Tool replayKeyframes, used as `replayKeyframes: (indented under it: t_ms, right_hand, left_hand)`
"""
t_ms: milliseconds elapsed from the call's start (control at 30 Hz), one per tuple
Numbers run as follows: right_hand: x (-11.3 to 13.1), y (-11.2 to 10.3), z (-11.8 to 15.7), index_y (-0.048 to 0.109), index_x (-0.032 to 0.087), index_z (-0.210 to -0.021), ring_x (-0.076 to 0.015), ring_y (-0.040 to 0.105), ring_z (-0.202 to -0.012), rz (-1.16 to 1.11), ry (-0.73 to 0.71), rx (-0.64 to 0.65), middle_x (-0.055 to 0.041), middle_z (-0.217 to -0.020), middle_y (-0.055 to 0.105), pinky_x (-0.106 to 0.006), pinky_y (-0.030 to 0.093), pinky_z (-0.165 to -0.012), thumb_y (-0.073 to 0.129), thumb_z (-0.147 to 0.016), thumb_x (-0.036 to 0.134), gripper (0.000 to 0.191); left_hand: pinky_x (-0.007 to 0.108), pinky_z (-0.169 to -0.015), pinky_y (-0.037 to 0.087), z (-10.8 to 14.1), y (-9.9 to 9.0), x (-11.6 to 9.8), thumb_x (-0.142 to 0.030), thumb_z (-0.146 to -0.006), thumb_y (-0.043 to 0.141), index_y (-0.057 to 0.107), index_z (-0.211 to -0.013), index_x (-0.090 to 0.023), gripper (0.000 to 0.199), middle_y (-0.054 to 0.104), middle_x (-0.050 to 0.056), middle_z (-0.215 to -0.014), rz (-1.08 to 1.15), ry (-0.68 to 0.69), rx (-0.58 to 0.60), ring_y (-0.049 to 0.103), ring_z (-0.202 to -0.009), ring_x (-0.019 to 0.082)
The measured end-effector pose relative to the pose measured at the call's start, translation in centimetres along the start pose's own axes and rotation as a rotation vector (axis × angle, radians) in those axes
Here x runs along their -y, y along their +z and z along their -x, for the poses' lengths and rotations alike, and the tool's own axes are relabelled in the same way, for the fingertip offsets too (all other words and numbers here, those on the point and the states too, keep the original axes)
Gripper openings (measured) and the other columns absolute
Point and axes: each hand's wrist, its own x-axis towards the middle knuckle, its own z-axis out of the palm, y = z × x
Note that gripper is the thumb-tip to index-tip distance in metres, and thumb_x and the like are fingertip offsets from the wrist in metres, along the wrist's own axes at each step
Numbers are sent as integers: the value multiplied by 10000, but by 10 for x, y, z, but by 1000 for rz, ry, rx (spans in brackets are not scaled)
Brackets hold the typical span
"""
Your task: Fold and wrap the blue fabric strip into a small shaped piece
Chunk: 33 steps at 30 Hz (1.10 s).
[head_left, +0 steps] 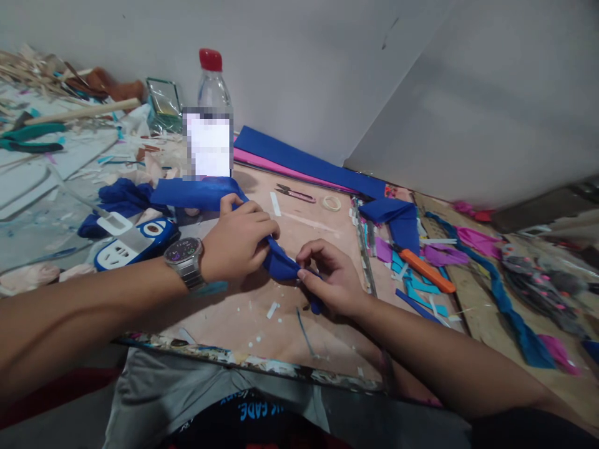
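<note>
A blue fabric strip (pixel 282 264) stretches between my two hands over the pinkish work board. My left hand (pixel 241 240), with a watch on its wrist, has its fingers curled round the strip; a wide flat part of the blue material extends to the left behind it. The strip's near end is pinched between thumb and forefinger of my right hand (pixel 332 277), and a dark blue bit hangs below those fingers. Between the hands the strip looks folded or twisted. Small thread snips (pixel 297 194) and a tape ring (pixel 332 202) lie beyond my hands.
A clear bottle with a red cap (pixel 210 60) stands behind a lit phone (pixel 210 146). On the left are a power strip (pixel 135 243), green-handled pliers (pixel 32 136) and scraps. An orange cutter (pixel 427 270) and coloured strips lie right. Blue and pink sheets line the wall.
</note>
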Motion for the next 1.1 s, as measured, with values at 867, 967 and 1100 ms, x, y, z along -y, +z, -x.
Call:
replayKeyframes:
  t_ms: [867,967,1100]
  right_hand:
    - [0,5,-2,580,234,-1180,-162,676,-850,227,-65,-10,-37,-939,685,-317,593,-803,690,-916,251,287]
    - [-1,5,-3,585,237,-1175,-163,687,-861,211,-55,-4,-39,-955,695,-319,600,-811,702,-920,262,282]
    - [-1,4,-4,586,236,-1169,-174,692,-902,196,-39,-1,-45,-976,705,-323,595,-835,711,-914,264,286]
  left_hand:
    - [542,-1158,172,3,2,-10,-363,-994,494,683,-960,-199,252,744,53,-915,102,211,142,656,-940,237]
    - [527,-1157,181,3,2,-10,-320,-997,486,679,-930,-198,238,739,45,-907,108,211,156,656,-935,222]
    - [529,-1139,199,2,1,-8,-304,-981,496,693,-933,-205,226,744,45,-902,123,198,145,655,-924,221]
